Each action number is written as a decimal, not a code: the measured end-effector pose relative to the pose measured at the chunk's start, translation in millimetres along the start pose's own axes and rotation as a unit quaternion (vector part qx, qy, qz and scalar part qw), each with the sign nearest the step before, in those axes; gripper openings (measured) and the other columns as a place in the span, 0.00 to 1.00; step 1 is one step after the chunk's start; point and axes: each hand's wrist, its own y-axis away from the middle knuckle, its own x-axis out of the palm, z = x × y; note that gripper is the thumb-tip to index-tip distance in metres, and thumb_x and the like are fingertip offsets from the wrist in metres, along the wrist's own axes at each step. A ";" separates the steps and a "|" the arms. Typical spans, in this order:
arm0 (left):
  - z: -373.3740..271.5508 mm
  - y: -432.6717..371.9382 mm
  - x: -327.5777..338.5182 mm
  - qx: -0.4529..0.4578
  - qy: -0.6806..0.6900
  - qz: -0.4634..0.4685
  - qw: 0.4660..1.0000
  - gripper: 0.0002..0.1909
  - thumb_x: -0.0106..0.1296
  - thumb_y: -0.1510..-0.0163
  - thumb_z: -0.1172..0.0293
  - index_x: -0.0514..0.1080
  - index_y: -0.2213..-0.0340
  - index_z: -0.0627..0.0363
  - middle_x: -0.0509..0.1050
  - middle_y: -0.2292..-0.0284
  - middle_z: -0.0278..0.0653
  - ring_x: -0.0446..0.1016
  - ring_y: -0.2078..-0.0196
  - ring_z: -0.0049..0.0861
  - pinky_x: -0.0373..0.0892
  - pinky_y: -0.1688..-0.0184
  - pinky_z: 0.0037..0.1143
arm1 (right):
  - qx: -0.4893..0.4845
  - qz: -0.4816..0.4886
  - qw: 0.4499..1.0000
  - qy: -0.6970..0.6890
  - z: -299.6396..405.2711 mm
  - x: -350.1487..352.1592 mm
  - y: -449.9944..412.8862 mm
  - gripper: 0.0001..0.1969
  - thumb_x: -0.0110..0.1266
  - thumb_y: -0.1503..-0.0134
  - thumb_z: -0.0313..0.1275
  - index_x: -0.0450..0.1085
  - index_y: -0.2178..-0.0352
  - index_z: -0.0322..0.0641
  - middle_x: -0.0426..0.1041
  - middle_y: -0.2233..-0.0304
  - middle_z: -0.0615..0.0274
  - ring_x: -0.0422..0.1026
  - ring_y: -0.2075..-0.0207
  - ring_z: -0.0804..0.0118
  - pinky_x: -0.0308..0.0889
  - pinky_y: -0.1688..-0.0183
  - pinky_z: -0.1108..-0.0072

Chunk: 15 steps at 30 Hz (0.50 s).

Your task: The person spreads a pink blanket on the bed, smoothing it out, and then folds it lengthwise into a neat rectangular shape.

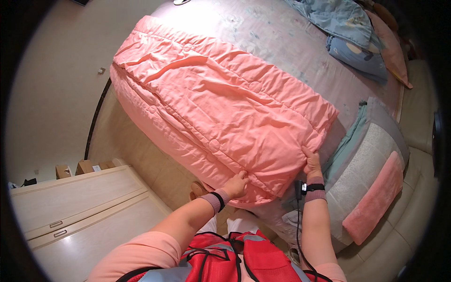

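Observation:
A pink quilt (211,102), folded into a long layered rectangle, lies across the bed before me and hangs down over its near side. My left hand (238,185) has its fingertips closed on a pinch of the fabric near the lower corner. At the short edge on the right, my right hand (312,163) grips the quilt's side, thumb on top; the fingers underneath are hidden. Wrinkles run over the top layer. Beneath the quilt spreads a pale floral bedsheet (310,74).
A grey pillow (364,169) with a pink plush cloth (375,201) rests by the beige leather headboard (417,116) on the right. Blue patterned bedding (356,46) is heaped at the far right. A cream cabinet (88,211) stands left, near brown slippers (198,189) on the floor.

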 end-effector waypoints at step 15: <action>45.2 18.5 3.9 -0.135 0.119 0.064 0.982 0.21 0.49 0.58 0.64 0.67 0.62 0.61 0.70 0.64 0.50 0.68 0.61 0.40 0.64 0.58 0.29 | 0.377 0.115 0.913 0.106 -59.9 -41.9 87.5 0.15 0.57 0.58 0.29 0.68 0.67 0.35 0.72 0.72 0.62 0.71 0.72 0.66 0.67 0.67 0.78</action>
